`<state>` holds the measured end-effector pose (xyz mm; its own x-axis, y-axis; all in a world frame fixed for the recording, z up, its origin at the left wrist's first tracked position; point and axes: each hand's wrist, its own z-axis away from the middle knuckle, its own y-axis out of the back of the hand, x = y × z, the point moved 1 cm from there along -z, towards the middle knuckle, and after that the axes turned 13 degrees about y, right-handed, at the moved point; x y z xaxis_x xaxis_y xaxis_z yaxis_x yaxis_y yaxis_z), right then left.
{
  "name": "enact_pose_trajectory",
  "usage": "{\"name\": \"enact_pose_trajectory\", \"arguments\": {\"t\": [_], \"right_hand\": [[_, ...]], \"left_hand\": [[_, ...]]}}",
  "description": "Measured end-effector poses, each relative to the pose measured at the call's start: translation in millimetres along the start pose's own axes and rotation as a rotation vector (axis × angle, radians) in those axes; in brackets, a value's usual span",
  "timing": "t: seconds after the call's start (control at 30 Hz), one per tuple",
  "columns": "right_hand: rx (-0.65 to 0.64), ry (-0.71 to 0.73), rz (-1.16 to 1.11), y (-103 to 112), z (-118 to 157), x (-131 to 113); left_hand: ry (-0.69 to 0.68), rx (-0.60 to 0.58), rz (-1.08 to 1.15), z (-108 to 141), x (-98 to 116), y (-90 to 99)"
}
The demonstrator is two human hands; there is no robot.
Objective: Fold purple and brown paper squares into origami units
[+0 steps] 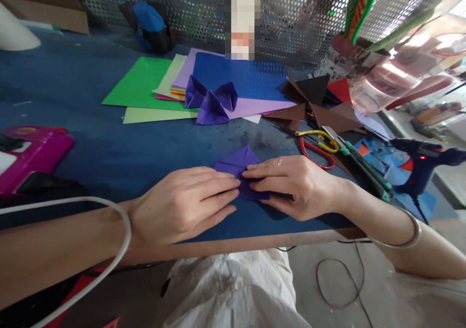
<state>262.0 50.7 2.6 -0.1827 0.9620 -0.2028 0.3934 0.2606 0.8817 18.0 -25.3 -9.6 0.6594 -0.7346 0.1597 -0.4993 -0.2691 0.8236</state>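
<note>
Purple paper (pixel 235 161) points forward, long axis unclear, left hand (pixel 182 199) outstretched, right hand (pixel 300 184) touching it, pinch uncertain.

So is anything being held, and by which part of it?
The left hand touches a flat-folded purple paper at its lower left, the right hand at its right side; whether either pinches it can't be told.

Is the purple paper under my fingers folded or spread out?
Folded: the purple paper shows straight fold lines across its uncovered part.
</note>
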Motion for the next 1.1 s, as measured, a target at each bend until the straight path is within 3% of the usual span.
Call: {"name": "enact_pose_trajectory", "arguments": {"t": [0.23, 0.5, 0.73, 1.1], "right_hand": [[0.091, -0.12, -0.22, 3.9, 0.5, 7.8], [0.25, -0.334, -0.103, -10.0, -7.4, 3.2], [0.194, -0.484, -0.025, -16.3, -11.1, 4.2], [0.147, -0.543, -0.002, -18.7, -14.3, 4.6]], "left_hand": [[0.004, 0.015, 0.013, 0.5, 4.1, 0.3], [0.019, 0.023, 0.008, -1.4, 8.1, -0.8], [0.026, 0.029, 0.002, -0.6, 8.7, -3.5], [0.026, 0.055, 0.007, -1.6, 8.3, -3.4]]}}
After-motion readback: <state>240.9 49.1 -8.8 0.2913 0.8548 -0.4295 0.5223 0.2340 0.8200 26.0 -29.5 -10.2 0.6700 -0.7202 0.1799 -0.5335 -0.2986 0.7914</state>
